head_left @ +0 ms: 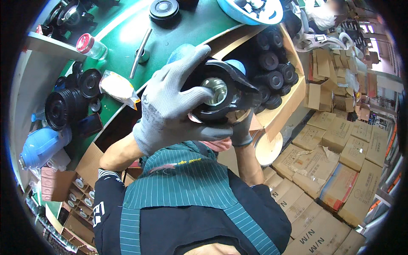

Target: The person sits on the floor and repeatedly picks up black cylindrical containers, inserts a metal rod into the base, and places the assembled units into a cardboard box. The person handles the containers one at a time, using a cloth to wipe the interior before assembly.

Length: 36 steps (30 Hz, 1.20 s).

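My left hand [170, 102], in a grey glove, wraps over a black round part [219, 91] with a shiny metal centre, held close to my chest. Fingers of my right hand [241, 127], also gloved grey, grip the same part from below; most of that hand is hidden behind it. Just beyond the part stands an open cardboard box [289, 102] filled with several similar black round parts [274, 78].
A green worktable [187, 32] carries a metal rod [140, 53], a red-capped jar [91, 46], a wrapped packet [119, 87], black parts [68, 106] and a blue lid [250, 10]. A blue jug [42, 146] lies at left. Stacked cardboard cartons [335, 170] fill the floor at right.
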### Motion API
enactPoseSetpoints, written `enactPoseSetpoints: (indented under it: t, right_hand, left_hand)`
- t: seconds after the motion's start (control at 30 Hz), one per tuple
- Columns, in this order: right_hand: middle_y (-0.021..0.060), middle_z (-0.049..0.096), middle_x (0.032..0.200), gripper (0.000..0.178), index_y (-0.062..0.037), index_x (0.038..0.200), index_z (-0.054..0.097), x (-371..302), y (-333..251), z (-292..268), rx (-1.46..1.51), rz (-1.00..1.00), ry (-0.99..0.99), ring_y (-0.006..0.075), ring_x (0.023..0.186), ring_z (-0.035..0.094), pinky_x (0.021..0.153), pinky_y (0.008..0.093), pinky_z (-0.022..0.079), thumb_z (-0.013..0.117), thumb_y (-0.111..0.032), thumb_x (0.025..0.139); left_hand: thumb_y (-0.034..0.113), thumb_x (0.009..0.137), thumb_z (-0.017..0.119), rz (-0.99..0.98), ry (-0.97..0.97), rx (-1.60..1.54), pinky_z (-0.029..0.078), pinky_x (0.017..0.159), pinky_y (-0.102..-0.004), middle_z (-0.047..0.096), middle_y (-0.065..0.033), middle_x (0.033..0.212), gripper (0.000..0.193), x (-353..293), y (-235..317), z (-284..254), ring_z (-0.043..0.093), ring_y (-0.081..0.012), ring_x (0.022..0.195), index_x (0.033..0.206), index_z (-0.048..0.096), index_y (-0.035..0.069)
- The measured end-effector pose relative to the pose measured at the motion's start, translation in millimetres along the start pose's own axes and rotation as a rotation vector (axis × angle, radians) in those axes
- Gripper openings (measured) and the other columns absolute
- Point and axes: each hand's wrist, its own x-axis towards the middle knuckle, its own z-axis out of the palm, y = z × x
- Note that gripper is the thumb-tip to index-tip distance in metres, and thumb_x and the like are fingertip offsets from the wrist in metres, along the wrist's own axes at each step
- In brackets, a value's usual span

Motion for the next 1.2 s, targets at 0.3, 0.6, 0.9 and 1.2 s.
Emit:
enactPoseSetpoints:
  t: [0.3,0.6,0.9,1.2]
  right_hand:
    - [0.0151,0.063,0.144,0.056,0.0032,0.148,0.044,10.7,-70.9,23.1,0.770,0.115,0.458,0.0250,0.131,0.063,0.114,0.0385,0.050,0.072,-0.007,0.101]
    - [0.0215,0.039,0.166,0.086,0.0063,0.167,0.019,5.3,-53.9,13.6,-0.266,-0.225,0.461,0.0339,0.152,0.043,0.129,0.0449,0.035,0.074,-0.010,0.103]
    - [0.0291,0.057,0.147,0.082,0.0075,0.151,0.051,77.3,-110.5,5.7,-0.296,-0.502,0.483,0.0436,0.139,0.057,0.119,0.0506,0.042,0.051,-0.063,0.108]
    - [0.0174,0.047,0.165,0.068,-0.0105,0.168,0.031,11.0,8.1,49.3,0.840,0.143,0.152,0.0332,0.148,0.051,0.125,0.0525,0.042,0.036,-0.054,0.116]
  left_hand:
    - [0.014,0.068,0.096,-0.225,0.266,-0.382,0.055,0.106,-0.0392,0.064,-0.0256,0.146,0.039,-10.5,-36.2,15.4,0.069,-0.0315,0.126,0.096,0.074,-0.002]
    - [0.035,0.090,0.086,-0.526,0.411,-0.586,0.051,0.086,-0.0286,0.069,-0.0056,0.102,0.042,-26.1,-42.4,29.9,0.063,-0.0131,0.093,0.097,0.072,-0.003]
    - [0.027,0.113,0.059,-0.762,0.528,-0.970,0.045,0.112,-0.0331,0.066,-0.0091,0.139,0.047,-72.2,-106.1,77.5,0.057,-0.0174,0.130,0.149,0.058,-0.001]
    - [0.036,0.061,0.101,0.049,0.143,0.005,0.055,0.098,-0.0435,0.069,-0.0199,0.140,0.042,7.5,-13.1,-10.5,0.069,-0.0361,0.118,0.088,0.077,0.015]
